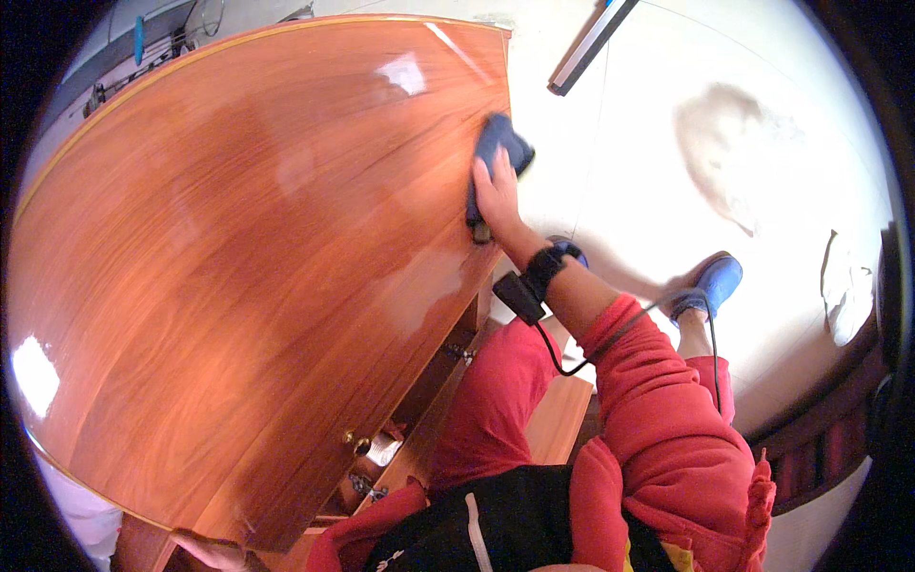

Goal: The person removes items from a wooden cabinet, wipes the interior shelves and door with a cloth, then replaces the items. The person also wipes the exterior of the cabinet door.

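Observation:
My right hand (pixel 498 189) presses a folded dark blue cloth (pixel 493 139) onto the far right edge of a large glossy wood-grain cabinet panel (pixel 236 236). Part of the cloth hangs past that edge, and a small brownish bit shows at its near end. Hand and cloth are slightly blurred. At the bottom left, my left hand (pixel 211 552) touches the panel's near corner; most of its fingers are hidden. Below the panel's right edge are a round brass-coloured knob (pixel 362 446) and metal hinges (pixel 368 487).
A wooden board (pixel 561 422) juts out by my legs. A black device (pixel 520 297) on my right wrist trails a cable (pixel 572 368). On the pale floor (pixel 636 157) lies a dark-edged bar (pixel 590 50). Dark slatted wooden furniture (pixel 815 457) stands at right.

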A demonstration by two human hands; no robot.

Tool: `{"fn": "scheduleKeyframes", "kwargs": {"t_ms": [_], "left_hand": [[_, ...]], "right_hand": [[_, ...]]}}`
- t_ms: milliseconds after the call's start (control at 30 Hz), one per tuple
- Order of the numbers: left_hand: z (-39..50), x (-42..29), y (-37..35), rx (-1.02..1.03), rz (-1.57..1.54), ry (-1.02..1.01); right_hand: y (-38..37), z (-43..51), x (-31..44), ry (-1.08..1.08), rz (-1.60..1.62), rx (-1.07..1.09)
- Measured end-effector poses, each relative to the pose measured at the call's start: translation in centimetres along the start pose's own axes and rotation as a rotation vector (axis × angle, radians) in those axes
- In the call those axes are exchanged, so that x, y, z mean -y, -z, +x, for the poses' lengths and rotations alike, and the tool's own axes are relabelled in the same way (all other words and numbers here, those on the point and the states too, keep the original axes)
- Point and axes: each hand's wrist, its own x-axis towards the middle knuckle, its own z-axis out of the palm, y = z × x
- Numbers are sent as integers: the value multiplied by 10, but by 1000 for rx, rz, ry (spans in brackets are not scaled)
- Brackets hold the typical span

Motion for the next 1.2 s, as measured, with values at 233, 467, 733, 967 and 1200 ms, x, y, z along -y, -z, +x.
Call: {"fn": "scheduleKeyframes", "kwargs": {"t_ms": [233,467,733,967,1200], "left_hand": [[-20,0,-30,-46,-100,140],[-30,12,-60,-108,-10,50],[-30,12,-56,-109,6,43],[-36,11,-56,-95,35,10],[-32,13,-55,-83,72,-16]], "right_hand": [[7,84,111,729,-48,-178],[13,205,61,178,-30,-122],[7,-4,-109,-230,53,73],[7,59,-59,-236,188,71],[15,192,29,365,154,112]]}}
